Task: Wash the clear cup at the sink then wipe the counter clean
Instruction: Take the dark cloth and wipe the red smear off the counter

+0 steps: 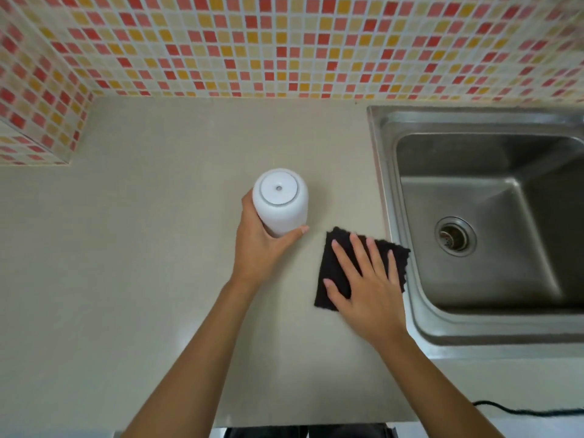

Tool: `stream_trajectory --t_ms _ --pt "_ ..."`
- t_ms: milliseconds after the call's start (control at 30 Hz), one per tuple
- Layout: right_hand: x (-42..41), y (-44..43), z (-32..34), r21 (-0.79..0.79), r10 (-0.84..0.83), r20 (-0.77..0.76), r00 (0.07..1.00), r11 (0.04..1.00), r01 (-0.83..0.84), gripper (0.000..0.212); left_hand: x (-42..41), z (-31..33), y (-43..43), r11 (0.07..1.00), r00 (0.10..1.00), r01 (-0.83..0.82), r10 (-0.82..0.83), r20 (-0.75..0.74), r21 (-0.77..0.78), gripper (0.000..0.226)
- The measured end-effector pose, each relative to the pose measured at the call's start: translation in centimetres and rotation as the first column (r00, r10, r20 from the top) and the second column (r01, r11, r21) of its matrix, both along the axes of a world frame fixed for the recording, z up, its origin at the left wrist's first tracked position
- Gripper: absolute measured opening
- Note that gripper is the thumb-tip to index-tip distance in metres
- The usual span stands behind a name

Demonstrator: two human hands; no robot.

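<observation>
A white, frosted-looking cup (279,200) is upside down over the beige counter (142,248), its base facing up. My left hand (262,248) is wrapped around its side. To its right a black cloth (339,267) lies flat on the counter beside the sink. My right hand (369,279) presses down on the cloth with its fingers spread. I cannot tell whether the cup rests on the counter or is lifted slightly.
A steel sink (486,222) with a round drain (455,237) fills the right side, its rim touching the cloth's edge. Mosaic-tiled wall (284,42) runs along the back and a tiled ledge (34,134) juts out at left. A black cable (521,410) lies at the lower right.
</observation>
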State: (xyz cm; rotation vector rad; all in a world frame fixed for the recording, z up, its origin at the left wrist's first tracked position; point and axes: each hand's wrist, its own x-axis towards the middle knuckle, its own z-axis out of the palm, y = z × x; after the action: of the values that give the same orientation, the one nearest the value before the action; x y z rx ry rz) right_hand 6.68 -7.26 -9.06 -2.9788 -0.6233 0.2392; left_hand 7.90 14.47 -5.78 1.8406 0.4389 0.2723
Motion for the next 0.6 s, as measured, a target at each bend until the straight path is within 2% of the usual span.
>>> stream_trajectory --t_ms 100,333,433,500,533,600 --pt "0.7 0.7 -0.1 -0.002 -0.031 0.001 1.0 1.0 0.031 0.064 0.3 -0.3 -1.0 0.998 0.998 0.056 -0.056 -0.005 -0.014 0.092" --pt "-2.4 -0.1 0.7 0.05 0.054 -0.085 0.995 0.997 -0.05 0.063 0.5 0.2 -1.0 0.98 0.978 0.2 -0.199 -0.06 0.012 0.097" --pt "-2.6 -0.8 1.3 0.19 0.075 -0.138 0.988 0.981 -0.048 0.058 -1.0 -0.6 -1.1 0.984 0.964 0.153 -0.13 -0.23 0.085 0.106" --pt "-2.0 -1.1 2.1 0.354 0.006 -0.154 0.988 0.934 0.049 0.05 -3.3 -0.8 -2.5 0.982 0.944 0.067 -0.005 -0.329 0.178 0.088" --pt "-1.6 -1.5 2.2 0.398 -0.061 -0.115 0.991 0.912 0.102 0.048 -4.6 -0.7 -3.3 0.976 0.937 0.072 0.005 -0.349 0.207 0.074" --pt "-0.9 -2.3 2.2 0.356 -0.219 -0.046 0.975 0.908 0.221 0.051 -6.2 -0.6 -5.1 0.956 0.924 0.159 -0.057 -0.377 0.245 0.057"
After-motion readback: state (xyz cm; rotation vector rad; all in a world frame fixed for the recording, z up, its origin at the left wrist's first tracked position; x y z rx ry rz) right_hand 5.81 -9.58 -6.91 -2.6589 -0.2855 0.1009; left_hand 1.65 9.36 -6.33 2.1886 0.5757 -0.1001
